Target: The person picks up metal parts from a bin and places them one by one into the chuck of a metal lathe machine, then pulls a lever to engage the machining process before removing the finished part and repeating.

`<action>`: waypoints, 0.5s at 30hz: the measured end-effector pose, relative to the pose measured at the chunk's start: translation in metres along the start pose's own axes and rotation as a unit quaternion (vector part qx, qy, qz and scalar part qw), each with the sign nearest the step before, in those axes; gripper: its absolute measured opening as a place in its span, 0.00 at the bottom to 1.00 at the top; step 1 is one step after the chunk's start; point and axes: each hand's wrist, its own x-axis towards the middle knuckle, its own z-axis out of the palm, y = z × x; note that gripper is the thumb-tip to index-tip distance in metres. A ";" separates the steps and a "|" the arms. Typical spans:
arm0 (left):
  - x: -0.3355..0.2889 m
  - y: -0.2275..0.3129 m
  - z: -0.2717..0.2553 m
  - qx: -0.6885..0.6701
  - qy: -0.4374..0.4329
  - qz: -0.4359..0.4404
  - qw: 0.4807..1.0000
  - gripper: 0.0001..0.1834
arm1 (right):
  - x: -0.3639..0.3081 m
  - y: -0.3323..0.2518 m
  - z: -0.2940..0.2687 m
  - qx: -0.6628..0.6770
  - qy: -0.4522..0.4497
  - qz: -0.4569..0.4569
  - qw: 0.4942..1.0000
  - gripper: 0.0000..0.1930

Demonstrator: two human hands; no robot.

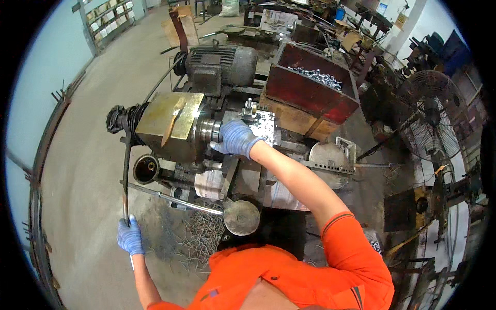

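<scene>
My left hand (130, 236), in a blue knit glove, is closed round the lower end of a long metal lever (126, 194). That lever hangs from the left end of a lathe-like machine's headstock (164, 116). My right hand (238, 138), gloved alike, is at the mouth of the shiny round chuck (207, 130). Its fingers are bent together there, and whatever they hold is hidden by the glove. Just beyond this hand stands a tool post (250, 107) on a slide strewn with bright metal chips (264, 127). A wooden-handled brush or scraper (169, 128) lies on the headstock.
Behind the headstock sits an electric motor (219, 64). A dark red metal bin (310, 98) at the far right contains small shiny parts (319, 77). A round pad (242, 217) on a bar is close to my body. Curled shavings (202, 235) litter the floor; a large fan (431, 106) stands right.
</scene>
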 end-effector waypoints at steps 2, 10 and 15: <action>-0.001 0.000 -0.007 -0.009 -0.050 -0.017 0.999 0.21 | -0.001 -0.005 -0.001 -0.011 -0.010 -0.009 1.000 0.27; 0.028 -0.001 0.005 0.074 0.065 0.202 0.974 0.24 | -0.007 0.004 0.002 -0.033 0.067 0.044 0.996 0.24; 0.026 0.066 -0.041 -0.192 0.091 0.262 0.941 0.25 | -0.062 0.038 -0.047 -0.037 0.245 -0.031 0.968 0.22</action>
